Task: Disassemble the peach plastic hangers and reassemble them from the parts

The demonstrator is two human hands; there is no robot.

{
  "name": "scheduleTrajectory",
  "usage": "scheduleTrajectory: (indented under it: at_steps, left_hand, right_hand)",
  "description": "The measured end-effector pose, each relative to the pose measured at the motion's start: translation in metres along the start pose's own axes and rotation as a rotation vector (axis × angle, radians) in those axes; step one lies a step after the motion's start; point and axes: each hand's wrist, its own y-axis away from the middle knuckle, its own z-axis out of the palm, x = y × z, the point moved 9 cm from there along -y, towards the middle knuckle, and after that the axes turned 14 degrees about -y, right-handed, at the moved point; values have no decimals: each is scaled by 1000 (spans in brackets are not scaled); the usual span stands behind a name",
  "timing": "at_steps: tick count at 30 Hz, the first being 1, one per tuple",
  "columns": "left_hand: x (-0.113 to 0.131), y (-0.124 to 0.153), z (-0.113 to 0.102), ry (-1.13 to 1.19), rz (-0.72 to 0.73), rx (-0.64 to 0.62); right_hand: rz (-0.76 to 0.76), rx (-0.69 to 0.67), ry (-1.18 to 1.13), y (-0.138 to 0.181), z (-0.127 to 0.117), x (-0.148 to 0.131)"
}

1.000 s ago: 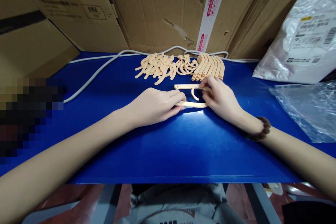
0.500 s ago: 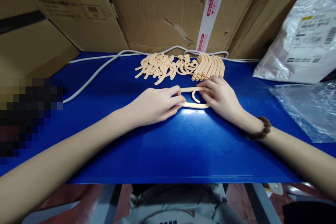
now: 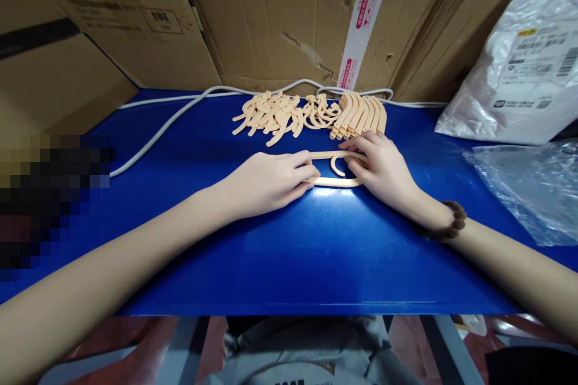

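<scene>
A cream plastic hanger [image 3: 335,182] lies flat on the blue table [image 3: 316,258], its curved hook pointing toward me inside the long loop. My left hand [image 3: 282,183] is closed on the hanger's left end, with fingers bent over both bars. On the right end, my right hand [image 3: 379,162] pinches the hanger between thumb and fingers. Both of its ends are hidden under my hands. Just beyond are a loose heap of cream curved pieces [image 3: 271,114], a few cream hooks [image 3: 321,111] and a neat row of cream curved arms [image 3: 361,114].
A white cable [image 3: 156,141] runs along the back and left of the table. Cardboard boxes [image 3: 280,18] stand behind it. At the right are a white plastic parcel bag [image 3: 519,66] and a clear plastic bag [image 3: 533,186].
Hardly anything differs. Both hands keep their hold on the hanger in the same spot, with only a tiny shift of the fingers.
</scene>
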Motion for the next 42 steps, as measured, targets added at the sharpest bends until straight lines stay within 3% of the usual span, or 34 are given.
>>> scheduleTrajectory:
  at_steps: [7, 10, 14, 19, 22, 29, 37, 42]
  left_hand:
    - [-6, -3, -4, -15, -65, -25]
    - [-27, -1, -6, -27, -255, -57]
    - [-64, 10, -3, -78, -545, -148]
    - [-96, 23, 14, -86, -752, -292]
    - [-104, 25, 23, -71, -763, -288]
    - [-107, 22, 27, -8, -672, -101]
    - [-105, 21, 29, 85, -700, -155]
    - [-97, 16, 17, 61, -676, -120]
  right_hand:
    - [-16, 8, -12, 0, 0, 0]
    - [-82, 20, 7, 0, -2, -10]
    - [-303, 1, 105, 6, -3, -44]
    - [-539, -99, 249, 21, 9, -78]
    - [-564, -140, 285, 24, 15, -82]
    - [-551, -198, 318, 23, 23, -81]
    - [-644, -130, 341, 28, 20, -90]
    - [-556, -150, 353, 26, 21, -84]
